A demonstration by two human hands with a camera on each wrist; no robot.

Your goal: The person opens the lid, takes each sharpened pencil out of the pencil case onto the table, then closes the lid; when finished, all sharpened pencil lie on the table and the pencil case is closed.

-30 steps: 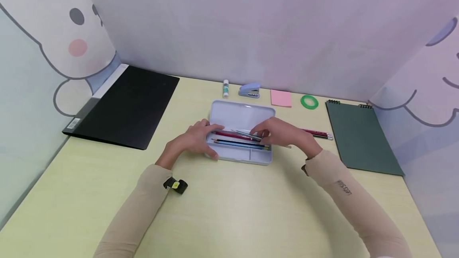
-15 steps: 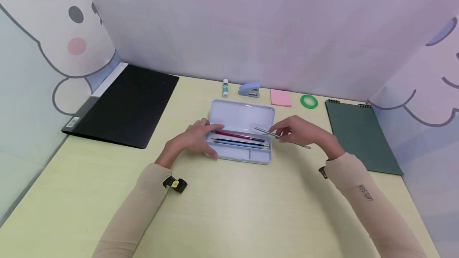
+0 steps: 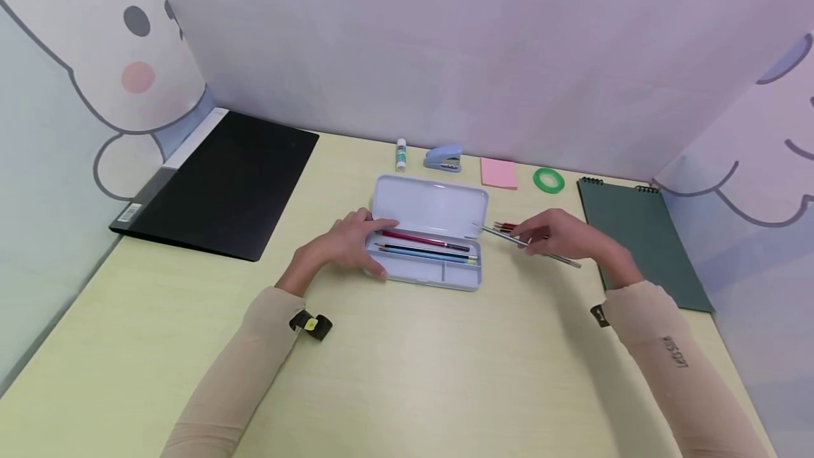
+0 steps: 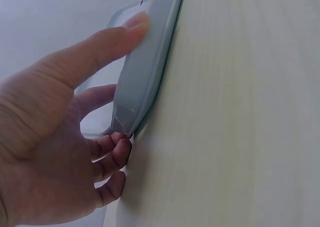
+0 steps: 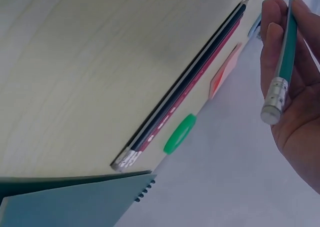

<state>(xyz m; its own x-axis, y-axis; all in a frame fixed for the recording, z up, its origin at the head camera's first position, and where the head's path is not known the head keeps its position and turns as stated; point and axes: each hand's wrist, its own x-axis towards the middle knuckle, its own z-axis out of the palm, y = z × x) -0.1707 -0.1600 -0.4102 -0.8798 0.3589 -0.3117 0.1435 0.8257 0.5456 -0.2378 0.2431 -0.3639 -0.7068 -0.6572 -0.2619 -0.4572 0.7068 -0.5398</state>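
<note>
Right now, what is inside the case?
A red pencil, a black pencil and a blue pencil show. The left hand covers part of the case; anything beneath cannot be seen.

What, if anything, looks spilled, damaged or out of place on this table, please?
Nothing stands out: I see no spill or damage. The loose pencils lie neatly together on the table, outside the open case, while the right hand holds a green pencil.

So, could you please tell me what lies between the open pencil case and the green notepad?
In the head view, red and dark pencils lie on the table there, partly hidden by the right hand, which holds another pencil.
</note>
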